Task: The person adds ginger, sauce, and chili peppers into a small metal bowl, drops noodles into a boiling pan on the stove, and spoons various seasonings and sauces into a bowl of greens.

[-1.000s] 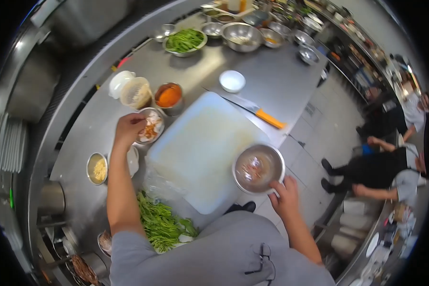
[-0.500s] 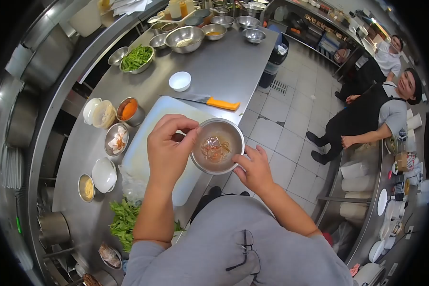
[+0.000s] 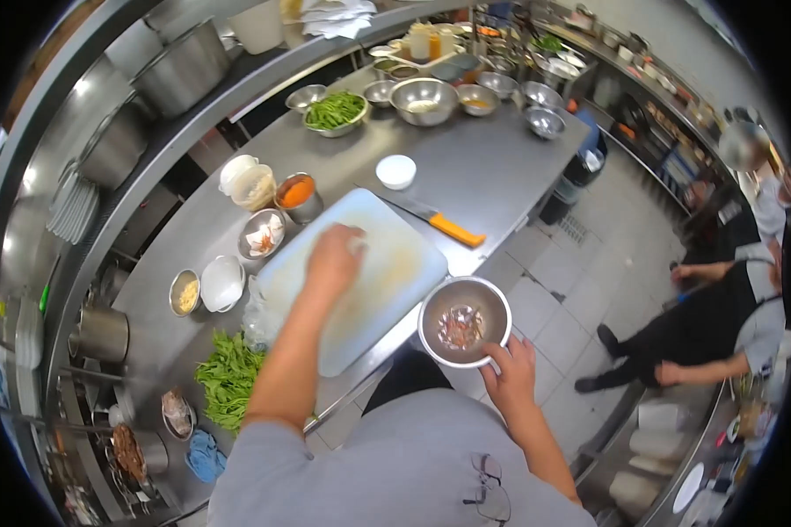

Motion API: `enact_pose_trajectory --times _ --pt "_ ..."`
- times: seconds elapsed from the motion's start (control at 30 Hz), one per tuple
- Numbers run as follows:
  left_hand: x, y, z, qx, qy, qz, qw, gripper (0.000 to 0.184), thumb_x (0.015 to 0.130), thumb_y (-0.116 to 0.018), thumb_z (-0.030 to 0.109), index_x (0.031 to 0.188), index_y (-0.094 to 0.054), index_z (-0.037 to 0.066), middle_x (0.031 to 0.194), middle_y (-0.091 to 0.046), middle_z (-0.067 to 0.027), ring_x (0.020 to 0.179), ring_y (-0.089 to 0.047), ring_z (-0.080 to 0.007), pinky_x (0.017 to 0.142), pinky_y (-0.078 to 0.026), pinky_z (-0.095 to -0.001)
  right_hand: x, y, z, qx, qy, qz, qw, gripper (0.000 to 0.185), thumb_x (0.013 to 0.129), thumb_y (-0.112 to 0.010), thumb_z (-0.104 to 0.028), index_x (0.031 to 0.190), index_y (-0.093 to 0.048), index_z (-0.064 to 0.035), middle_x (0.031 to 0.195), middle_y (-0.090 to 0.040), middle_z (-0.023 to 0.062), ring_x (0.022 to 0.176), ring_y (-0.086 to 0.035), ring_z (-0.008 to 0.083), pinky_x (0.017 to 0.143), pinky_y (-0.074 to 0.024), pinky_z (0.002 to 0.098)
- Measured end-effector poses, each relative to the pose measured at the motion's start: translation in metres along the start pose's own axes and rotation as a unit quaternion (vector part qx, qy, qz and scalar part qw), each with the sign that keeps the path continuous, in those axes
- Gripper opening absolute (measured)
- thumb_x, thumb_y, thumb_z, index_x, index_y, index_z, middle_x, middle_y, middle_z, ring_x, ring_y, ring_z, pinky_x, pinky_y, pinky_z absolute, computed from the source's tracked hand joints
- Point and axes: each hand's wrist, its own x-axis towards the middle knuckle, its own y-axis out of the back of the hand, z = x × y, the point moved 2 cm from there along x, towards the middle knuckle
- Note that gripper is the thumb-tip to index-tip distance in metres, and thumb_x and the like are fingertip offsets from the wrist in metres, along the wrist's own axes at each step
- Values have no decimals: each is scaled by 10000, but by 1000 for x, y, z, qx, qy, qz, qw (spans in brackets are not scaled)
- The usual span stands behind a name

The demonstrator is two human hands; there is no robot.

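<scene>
My right hand (image 3: 511, 369) grips the rim of a small steel bowl (image 3: 427, 329), thumb on the inside edge. Reddish-brown strips (image 3: 460, 327) lie at its bottom. The bowl hangs past the front edge of the table, beside the corner of a pale cutting board (image 3: 387, 299). Over the upper left part of that board is my left hand (image 3: 334, 259), smeared by motion, so its fingers and anything in them are unclear. Beyond the board lies a knife with an orange handle (image 3: 457, 230), near a small white bowl (image 3: 395, 172).
Left of the board stand a steel pot of orange food (image 3: 297, 191), a white dish (image 3: 223, 283), a clear plastic bag (image 3: 257, 316) and leafy greens (image 3: 227, 379). Several steel bowls (image 3: 424, 102) line the far side. A co-worker in a black apron (image 3: 690, 329) stands at right.
My left hand has left the bowl and moved left over the cutting board. My right hand keeps the bowl, now lower and nearer to me. The camera view has shifted.
</scene>
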Motion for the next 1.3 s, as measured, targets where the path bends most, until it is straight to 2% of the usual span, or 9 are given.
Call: enact_pose_trajectory --times 0.13,0.2,0.27,0.5,0.63,0.77,1.0,1.2,1.3 --pt "67 22 -210 131 232 68 962 341 977 -639 300 1106 -748 4 1167 -744 -219 1088 -696 -421 979 -541 -495 22 -8 30 -19 -9 -31 999 328 798 -847 -148 1102 -724 -162 1208 -656 149 1120 -633 368 1119 -379 657" --pt "52 2 -310 158 423 -53 891 300 910 -718 159 1167 -739 6 1186 -746 -239 1059 -738 -382 921 -577 -467 50 -9 29 -36 11 -16 999 339 774 -850 -132 1074 -693 -141 1180 -663 148 1113 -629 394 1088 -416 653" --pt "24 -35 -380 249 407 -147 866 479 948 -702 438 1173 -759 18 1299 -716 -219 1179 -698 -407 1003 -563 -450 78 -9 33 -35 18 -50 998 351 764 -855 -124 1075 -693 -141 1198 -662 149 1140 -620 393 1092 -413 651" --pt "30 5 -357 234 402 -229 855 284 942 -700 239 1083 -783 7 1106 -782 -181 1043 -744 -369 927 -581 -462 181 -31 35 -55 62 -76 994 382 746 -865 -118 1088 -697 -145 1245 -652 160 1174 -606 407 1102 -403 656" --pt "56 71 -287 -13 358 182 916 187 929 -752 120 1048 -775 -22 920 -790 -124 827 -747 -224 799 -580 -350 231 -58 29 -59 81 -92 991 433 723 -876 -119 1121 -713 -171 1238 -643 175 1160 -621 384 1111 -390 660" --pt "111 72 -175 -337 255 253 870 160 981 -754 91 1113 -764 0 945 -734 -4 816 -647 -70 764 -531 -232 281 -91 10 -63 112 -126 984 456 729 -890 -160 1147 -711 -197 1234 -652 131 1131 -650 332 1107 -392 678" --pt "147 -40 -89 -253 79 -78 961 194 911 -779 90 1097 -778 34 995 -758 -116 856 -714 -229 798 -570 -317 341 -139 -6 -62 152 -171 972 421 773 -869 -154 1148 -683 -202 1247 -652 140 1137 -633 353 1120 -402 676" --pt "140 -61 -130 -161 206 91 961 310 942 -770 208 1182 -732 15 944 -740 -102 873 -729 -203 758 -574 -316 358 -144 -1 -50 170 -135 975 371 812 -847 -187 1144 -682 -209 1257 -651 139 1122 -652 310 1133 -387 684" --pt "136 -88 -146 -323 350 -141 868 302 973 -718 208 1163 -684 -25 863 -699 -97 753 -708 -180 666 -562 -312 365 -143 5 -45 161 -148 975 372 818 -842 -194 1156 -687 -218 1302 -651 145 1100 -659 306 1117 -400 683"
